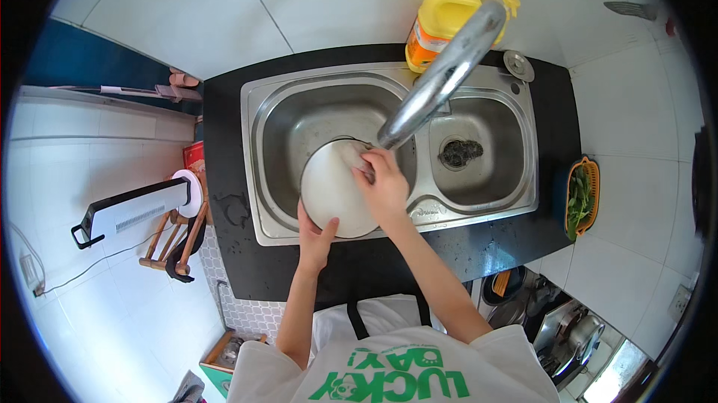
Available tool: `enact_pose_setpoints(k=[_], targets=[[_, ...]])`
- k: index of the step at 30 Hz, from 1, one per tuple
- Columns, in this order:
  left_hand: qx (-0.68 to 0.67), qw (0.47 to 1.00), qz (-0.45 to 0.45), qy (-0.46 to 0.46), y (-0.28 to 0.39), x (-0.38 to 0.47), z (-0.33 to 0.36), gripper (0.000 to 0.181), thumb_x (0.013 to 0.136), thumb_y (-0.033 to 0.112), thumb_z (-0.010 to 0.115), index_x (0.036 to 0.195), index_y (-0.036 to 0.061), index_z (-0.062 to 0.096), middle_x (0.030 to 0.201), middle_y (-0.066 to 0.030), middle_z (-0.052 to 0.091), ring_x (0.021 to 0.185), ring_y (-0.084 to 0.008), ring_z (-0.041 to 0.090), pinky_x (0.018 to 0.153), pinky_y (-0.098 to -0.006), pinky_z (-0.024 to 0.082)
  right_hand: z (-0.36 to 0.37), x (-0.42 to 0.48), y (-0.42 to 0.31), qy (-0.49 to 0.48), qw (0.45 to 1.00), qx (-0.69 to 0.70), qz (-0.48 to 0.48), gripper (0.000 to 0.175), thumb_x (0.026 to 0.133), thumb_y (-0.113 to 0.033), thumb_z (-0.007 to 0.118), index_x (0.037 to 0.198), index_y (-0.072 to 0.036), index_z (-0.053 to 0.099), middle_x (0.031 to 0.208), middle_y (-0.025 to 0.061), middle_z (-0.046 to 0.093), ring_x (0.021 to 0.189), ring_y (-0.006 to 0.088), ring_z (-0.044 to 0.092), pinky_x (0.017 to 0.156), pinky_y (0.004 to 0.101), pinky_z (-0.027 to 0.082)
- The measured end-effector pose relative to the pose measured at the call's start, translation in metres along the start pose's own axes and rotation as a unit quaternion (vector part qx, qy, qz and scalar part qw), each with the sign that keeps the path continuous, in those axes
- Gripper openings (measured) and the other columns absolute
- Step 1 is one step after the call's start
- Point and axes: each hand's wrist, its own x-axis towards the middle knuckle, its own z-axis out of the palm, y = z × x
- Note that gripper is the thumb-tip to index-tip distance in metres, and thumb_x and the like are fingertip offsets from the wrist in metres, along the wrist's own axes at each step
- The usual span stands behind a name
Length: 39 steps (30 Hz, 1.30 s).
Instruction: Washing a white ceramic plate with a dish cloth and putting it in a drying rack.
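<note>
Over the front of the large left basin (291,117) I see a round white plate or lid (336,195) with a thin dark rim. My left hand (317,235) grips its lower left edge, thumb on the white face. A pale, wet-looking cloth (354,157) is pinched in my right hand (384,187) and pressed on the upper right of that face. The chrome faucet spout (443,75) ends just above my right hand. No water stream is visible.
In the smaller right basin (505,178), a dark scrubber or strainer clump (460,153) covers the drain. A yellow-capped detergent jug (429,38) and a metal drain strainer (519,65) stand behind. An orange basket (592,218) of green leaves is on the right, a white tower fan (140,209) left.
</note>
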Motion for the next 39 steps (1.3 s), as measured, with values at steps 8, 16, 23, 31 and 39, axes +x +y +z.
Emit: enact_pose_setpoints(k=[8, 16, 23, 31, 39], targets=[[-0.012, 0.998, 0.037, -0.049, 0.002, 0.013, -0.021, 0.067, 0.07, -0.007, 0.056, 0.127, 0.0043, 0.022, 0.12, -0.008, 0.037, 0.111, -0.0164, 0.037, 0.093, -0.0285, 0.03, 0.021, -0.01, -0.03, -0.204, 0.954, 0.1, -0.194, 0.019, 0.066, -0.005, 0.059, 0.085, -0.006, 0.059, 0.088, 0.0059, 0.056, 0.08, 0.0234, 0.055, 0.066, 0.0319, 0.047], [0.003, 0.996, 0.052, -0.077, 0.008, 0.018, -0.008, 0.071, 0.069, -0.007, 0.058, 0.127, 0.0035, 0.02, 0.12, -0.0082, 0.037, 0.112, -0.0166, 0.036, 0.093, -0.0284, 0.03, 0.031, 0.015, -0.023, -0.143, 0.972, 0.0, -0.188, 0.02, 0.063, -0.006, 0.058, 0.082, -0.013, 0.059, 0.082, 0.0005, 0.053, 0.076, 0.0193, 0.054, 0.059, 0.0301, 0.046], [0.048, 0.99, 0.057, -0.118, 0.011, 0.019, -0.022, 0.075, 0.072, -0.003, 0.058, 0.131, 0.0051, 0.012, 0.125, -0.0084, 0.032, 0.115, -0.0171, 0.032, 0.094, -0.0284, 0.029, 0.031, 0.03, -0.008, -0.157, 0.967, -0.022, -0.198, 0.023, 0.063, -0.009, 0.059, 0.085, -0.014, 0.058, 0.077, 0.0, 0.05, 0.071, 0.0179, 0.054, 0.055, 0.0316, 0.046], [-0.071, 0.996, -0.008, -0.059, -0.006, 0.014, -0.046, 0.059, 0.085, 0.013, 0.047, 0.132, 0.0088, 0.011, 0.124, -0.0074, 0.035, 0.112, -0.0167, 0.036, 0.092, -0.0288, 0.031, 0.041, -0.005, -0.017, -0.283, 0.895, 0.1, -0.331, 0.018, 0.063, -0.009, 0.06, 0.08, -0.016, 0.06, 0.075, -0.0024, 0.049, 0.074, 0.0158, 0.052, 0.055, 0.0286, 0.045], [-0.199, 0.979, -0.029, 0.014, -0.005, 0.015, -0.037, 0.051, 0.09, 0.031, 0.035, 0.131, 0.007, 0.016, 0.123, -0.0079, 0.037, 0.109, -0.017, 0.039, 0.09, -0.0301, 0.033, 0.01, -0.008, 0.003, -0.354, 0.836, 0.051, -0.416, 0.014, 0.064, -0.012, 0.057, 0.076, -0.019, 0.061, 0.08, -0.0038, 0.049, 0.081, 0.0132, 0.05, 0.058, 0.0261, 0.047]])
